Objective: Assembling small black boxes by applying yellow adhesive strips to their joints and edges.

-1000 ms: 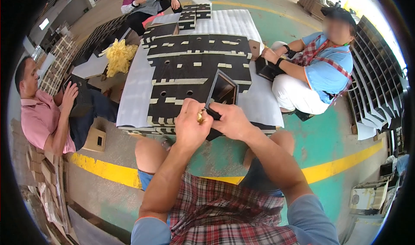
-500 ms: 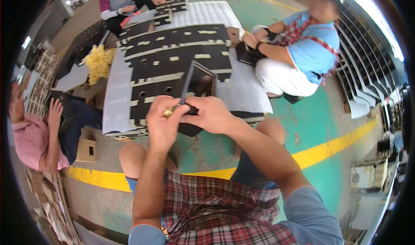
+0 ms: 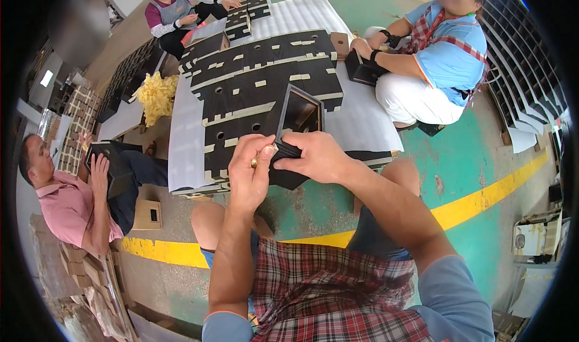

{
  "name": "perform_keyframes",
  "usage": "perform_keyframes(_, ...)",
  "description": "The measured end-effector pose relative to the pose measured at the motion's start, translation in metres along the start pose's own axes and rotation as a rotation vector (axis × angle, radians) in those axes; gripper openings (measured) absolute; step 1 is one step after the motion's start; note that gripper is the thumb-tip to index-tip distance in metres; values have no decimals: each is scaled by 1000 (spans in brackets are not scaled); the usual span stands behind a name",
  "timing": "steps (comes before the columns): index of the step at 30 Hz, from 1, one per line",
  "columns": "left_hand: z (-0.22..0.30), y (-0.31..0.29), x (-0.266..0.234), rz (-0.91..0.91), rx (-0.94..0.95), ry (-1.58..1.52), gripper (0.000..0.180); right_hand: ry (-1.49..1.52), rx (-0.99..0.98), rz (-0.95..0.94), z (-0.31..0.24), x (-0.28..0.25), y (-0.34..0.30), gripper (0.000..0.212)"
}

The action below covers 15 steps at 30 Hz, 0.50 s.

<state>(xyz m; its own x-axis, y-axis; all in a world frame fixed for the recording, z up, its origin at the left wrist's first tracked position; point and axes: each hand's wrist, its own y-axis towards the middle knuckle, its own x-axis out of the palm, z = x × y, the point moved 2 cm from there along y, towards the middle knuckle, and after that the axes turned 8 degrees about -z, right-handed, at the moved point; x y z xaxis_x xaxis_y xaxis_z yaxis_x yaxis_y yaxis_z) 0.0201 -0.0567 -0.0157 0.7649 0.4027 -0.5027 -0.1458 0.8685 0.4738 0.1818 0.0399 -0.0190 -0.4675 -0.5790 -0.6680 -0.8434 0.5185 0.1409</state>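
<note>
My right hand (image 3: 316, 156) clamps the near edge of a black box frame (image 3: 297, 128), tilted up off the low desk (image 3: 368, 116) so its open face points away from me and I can get at the rim; it sits at the centre of the frame, just above my knees; my left hand (image 3: 250, 173) is closed narrow, pinching a small brass-coloured piece (image 3: 255, 160) right against that rim, thumb and finger pressed tight so it does not slip. The box looks like matte dark board, square and hollow, with hard straight edges; the little piece is shiny and rounded, too small to tell more. Beyond it, in the upper centre, flat black panels (image 3: 265, 70) with pale slots and round holes lie in rows on a white ribbed sheet (image 3: 307, 13); a yellow fluffy heap (image 3: 158, 95) sits at upper left.
</note>
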Motion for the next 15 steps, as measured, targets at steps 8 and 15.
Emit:
perform_keyframes(8,-1,-3,5,35,-128,22,31,-13,0,3,-3,-2,5,39)
perform_keyframes(15,-12,6,-2,-15,-67,-288,21,41,-19,12,0,3,6,39)
